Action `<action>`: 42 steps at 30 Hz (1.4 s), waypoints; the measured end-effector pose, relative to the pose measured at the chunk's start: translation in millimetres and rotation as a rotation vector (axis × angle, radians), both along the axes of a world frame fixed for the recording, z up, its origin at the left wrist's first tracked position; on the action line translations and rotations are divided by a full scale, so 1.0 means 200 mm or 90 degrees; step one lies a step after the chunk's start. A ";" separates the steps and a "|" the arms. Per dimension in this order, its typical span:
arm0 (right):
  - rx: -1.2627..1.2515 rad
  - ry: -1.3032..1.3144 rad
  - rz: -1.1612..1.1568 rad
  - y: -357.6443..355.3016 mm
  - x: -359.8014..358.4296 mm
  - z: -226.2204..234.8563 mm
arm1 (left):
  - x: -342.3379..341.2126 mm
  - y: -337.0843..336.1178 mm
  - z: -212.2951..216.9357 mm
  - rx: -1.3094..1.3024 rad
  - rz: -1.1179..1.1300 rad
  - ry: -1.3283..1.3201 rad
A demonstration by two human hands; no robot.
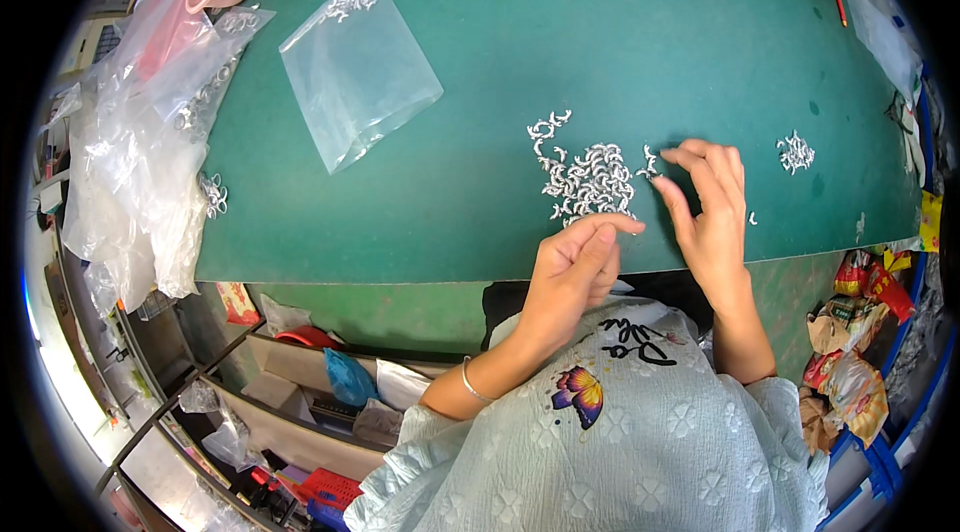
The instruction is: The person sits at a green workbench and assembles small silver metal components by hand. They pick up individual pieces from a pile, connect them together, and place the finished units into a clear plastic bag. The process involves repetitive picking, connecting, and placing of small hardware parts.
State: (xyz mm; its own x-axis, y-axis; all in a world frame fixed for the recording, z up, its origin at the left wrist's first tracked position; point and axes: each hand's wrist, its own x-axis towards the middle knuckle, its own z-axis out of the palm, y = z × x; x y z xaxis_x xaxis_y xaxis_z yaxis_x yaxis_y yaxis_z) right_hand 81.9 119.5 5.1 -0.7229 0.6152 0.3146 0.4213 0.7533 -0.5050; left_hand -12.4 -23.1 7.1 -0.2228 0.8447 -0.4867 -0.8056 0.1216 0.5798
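Small silver metal pieces (590, 180) lie heaped on the green mat (480, 182), near its front edge. Sorting looks to be the step in hand: the right hand (712, 204) pinches one piece at the heap's right side between thumb and fingertip, while the left hand (578, 257) rests curled at the heap's near side, whether holding anything cannot be told. A smaller pile (796, 152) sits well apart to the right; a clear plastic bag (358, 67) lies far left. Open mat lies between.
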 end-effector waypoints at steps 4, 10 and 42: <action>0.000 -0.028 0.035 -0.02 -0.01 -0.03 | 0.00 0.00 -0.01 0.049 0.054 -0.035; 0.002 0.048 0.046 -0.01 0.02 -0.05 | 0.00 0.00 -0.02 0.064 0.097 -0.026; 0.015 -0.010 0.024 -0.02 0.05 -0.04 | -0.03 0.00 -0.01 0.108 0.020 -0.227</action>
